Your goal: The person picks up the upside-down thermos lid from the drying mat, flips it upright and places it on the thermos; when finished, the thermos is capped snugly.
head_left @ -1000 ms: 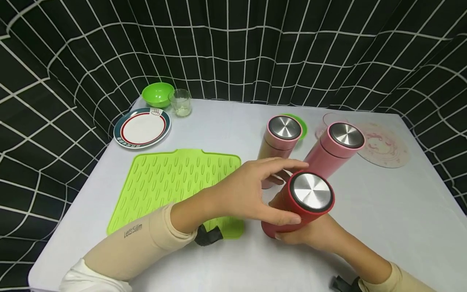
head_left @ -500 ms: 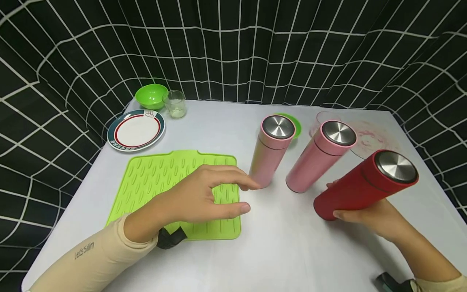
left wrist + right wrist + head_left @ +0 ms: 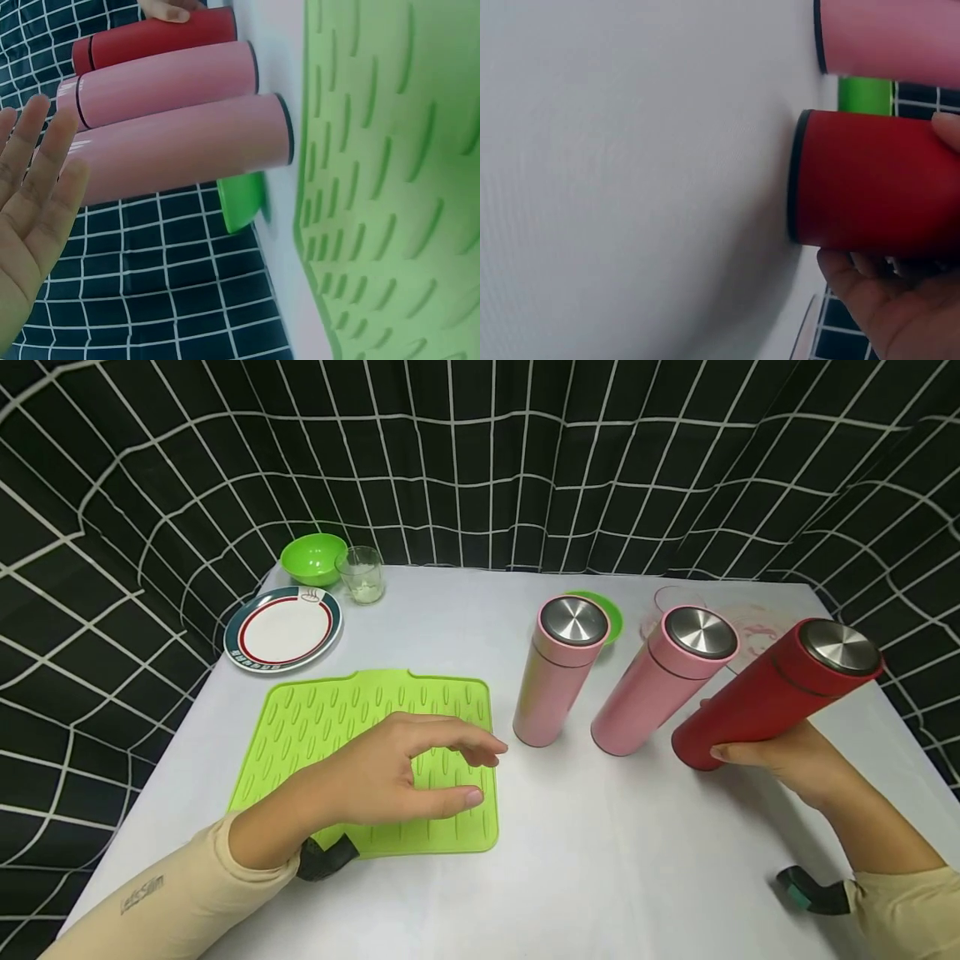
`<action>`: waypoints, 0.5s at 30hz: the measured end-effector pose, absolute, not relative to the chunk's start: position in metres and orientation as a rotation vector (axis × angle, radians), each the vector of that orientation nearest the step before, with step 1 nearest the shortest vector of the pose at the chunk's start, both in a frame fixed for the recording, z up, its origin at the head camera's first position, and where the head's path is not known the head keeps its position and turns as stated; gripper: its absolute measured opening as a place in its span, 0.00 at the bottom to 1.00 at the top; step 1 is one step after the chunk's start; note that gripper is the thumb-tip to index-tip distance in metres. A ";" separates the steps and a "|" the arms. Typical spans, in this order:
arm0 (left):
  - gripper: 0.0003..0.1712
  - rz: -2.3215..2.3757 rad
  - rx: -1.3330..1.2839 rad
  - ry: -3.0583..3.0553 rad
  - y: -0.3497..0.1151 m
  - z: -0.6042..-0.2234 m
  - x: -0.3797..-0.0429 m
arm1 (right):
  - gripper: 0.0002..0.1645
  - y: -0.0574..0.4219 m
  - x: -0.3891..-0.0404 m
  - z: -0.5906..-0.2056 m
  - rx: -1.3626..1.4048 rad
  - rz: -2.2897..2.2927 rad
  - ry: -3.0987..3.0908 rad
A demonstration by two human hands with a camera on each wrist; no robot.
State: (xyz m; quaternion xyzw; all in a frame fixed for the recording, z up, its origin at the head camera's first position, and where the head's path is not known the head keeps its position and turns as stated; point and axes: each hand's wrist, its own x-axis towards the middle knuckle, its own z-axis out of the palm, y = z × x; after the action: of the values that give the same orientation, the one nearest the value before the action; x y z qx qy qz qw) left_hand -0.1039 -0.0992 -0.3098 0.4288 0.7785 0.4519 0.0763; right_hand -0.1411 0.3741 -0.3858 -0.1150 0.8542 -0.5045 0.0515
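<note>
My right hand (image 3: 798,760) grips a red thermos bottle (image 3: 757,702) low on its body, thumb on the near side. Its steel lid faces up; the base (image 3: 796,180) is at or just above the white tabletop, I cannot tell which. To its left, two pink thermos bottles stand upright in a row with it: the middle one (image 3: 648,697) and the left one (image 3: 552,689). My left hand (image 3: 390,768) hovers over the green ridged mat (image 3: 300,727), fingers spread and holding nothing. In the left wrist view, its straight fingers (image 3: 52,150) show beside the bottles.
At the back left are a plate (image 3: 283,628), a green bowl (image 3: 313,560) and a clear glass (image 3: 362,578). A second green dish (image 3: 611,614) is partly hidden behind the left pink bottle. Clear pink-patterned glassware (image 3: 757,627) lies at the back right.
The red bottle has moved right with my right hand, from in front of the pink bottles to the row's right end. My left hand has come away from it, leftward over the mat.
</note>
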 end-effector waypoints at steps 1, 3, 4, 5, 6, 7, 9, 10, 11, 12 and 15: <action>0.22 1.347 1.285 2.331 -0.100 -0.311 -0.104 | 0.42 0.375 -0.141 -0.386 -0.351 -1.528 2.598; 0.22 1.326 1.289 2.324 -0.102 -0.312 -0.103 | 0.42 0.377 -0.142 -0.388 -0.351 -1.514 2.598; 0.23 1.317 1.289 2.322 -0.102 -0.313 -0.103 | 0.42 0.377 -0.142 -0.388 -0.335 -1.499 2.603; 0.23 1.306 1.292 2.322 -0.103 -0.313 -0.103 | 0.41 0.379 -0.141 -0.389 -0.318 -1.471 2.613; 0.23 1.297 1.291 2.321 -0.103 -0.313 -0.104 | 0.41 0.380 -0.140 -0.389 -0.303 -1.441 2.618; 0.23 1.287 1.289 2.324 -0.103 -0.314 -0.104 | 0.40 0.381 -0.139 -0.389 -0.285 -1.405 2.621; 0.24 1.257 1.273 2.335 -0.104 -0.314 -0.104 | 0.42 0.384 -0.134 -0.388 -0.250 -1.332 2.628; 0.24 1.243 1.260 2.342 -0.105 -0.314 -0.104 | 0.44 0.386 -0.130 -0.387 -0.221 -1.297 2.635; 0.24 1.227 1.250 2.349 -0.106 -0.314 -0.104 | 0.47 0.388 -0.124 -0.385 -0.194 -1.258 2.651; 0.25 1.214 1.240 2.357 -0.108 -0.315 -0.104 | 0.51 0.389 -0.118 -0.382 -0.156 -1.225 2.671; 0.25 1.171 1.221 2.387 -0.113 -0.314 -0.105 | 0.58 0.392 -0.093 -0.372 0.081 -1.247 2.821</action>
State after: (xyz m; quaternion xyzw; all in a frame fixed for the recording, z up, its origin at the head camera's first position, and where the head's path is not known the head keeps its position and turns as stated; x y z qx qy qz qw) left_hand -0.1051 -0.1133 -0.3137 0.4149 0.8111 0.3979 0.1078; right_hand -0.0929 0.3921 -0.3723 0.0262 0.9140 -0.4040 0.0283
